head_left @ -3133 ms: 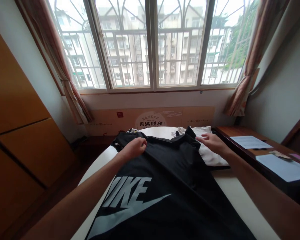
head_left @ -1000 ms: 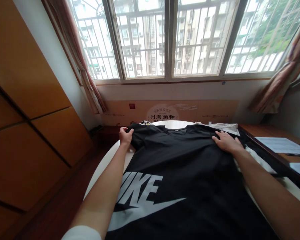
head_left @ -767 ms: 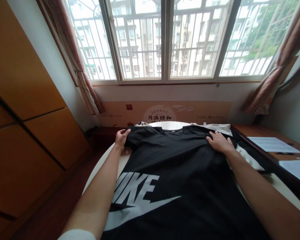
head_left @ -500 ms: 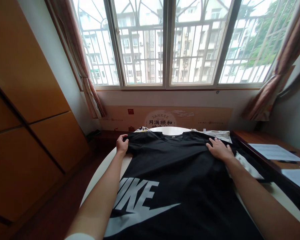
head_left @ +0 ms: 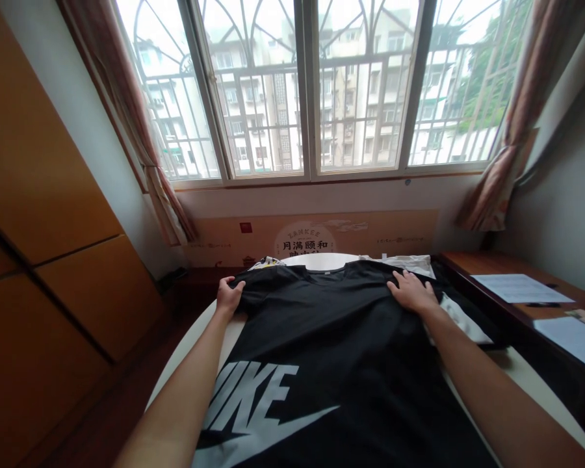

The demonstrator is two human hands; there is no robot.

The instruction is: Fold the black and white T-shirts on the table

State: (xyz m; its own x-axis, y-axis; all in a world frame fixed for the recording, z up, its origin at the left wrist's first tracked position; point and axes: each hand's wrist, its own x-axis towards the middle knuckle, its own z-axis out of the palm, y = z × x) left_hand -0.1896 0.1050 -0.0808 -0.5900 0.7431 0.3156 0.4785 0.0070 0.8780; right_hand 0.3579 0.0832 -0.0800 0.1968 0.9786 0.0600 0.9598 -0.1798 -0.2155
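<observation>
A black T-shirt (head_left: 331, 338) with a grey NIKE print lies spread over a round white table (head_left: 175, 370), its neckline toward the window. At the end of its left sleeve, my left hand (head_left: 230, 296) is closed, pinching the cloth between thumb and fingers. My right hand (head_left: 412, 290) rests palm down near the right shoulder, fingers spread flat over the fabric. Part of the shirt's right side is covered by my right forearm.
Other folded white cloth (head_left: 463, 318) shows beyond my right hand, and a patterned cloth (head_left: 268, 262) at the table's far edge. A brown desk (head_left: 472, 260) with papers (head_left: 519, 288) stands at right. An orange cabinet (head_left: 68, 312) is at left.
The view has shifted slightly, so the whole scene sits a bit further left and lower. Both hands keep their places on the T-shirt.
</observation>
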